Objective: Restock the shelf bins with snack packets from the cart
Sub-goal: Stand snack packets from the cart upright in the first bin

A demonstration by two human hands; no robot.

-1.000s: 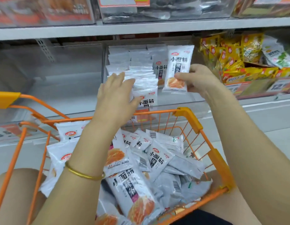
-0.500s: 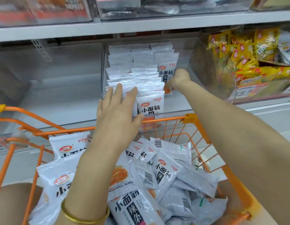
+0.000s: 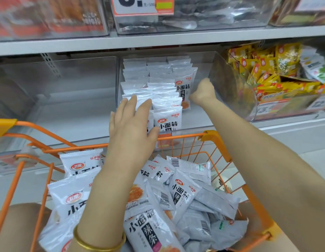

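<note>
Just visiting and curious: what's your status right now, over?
Left hand open, on front packets. Right hand curled beside upright packet in bin; grip unclear. Cart well stocked; nothing in the way.

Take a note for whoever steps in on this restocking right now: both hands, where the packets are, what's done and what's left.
Left hand: open, straight fingers against the front packets of the bin's left rows.
Right hand: inside the clear bin, curled beside an upright white packet at the front of the right row; whether it grips it is hidden.
Done: three rows of white packets stand in the bin.
Left: many loose packets lie in the orange cart; the right row stops short, with room in front of it.
</note>
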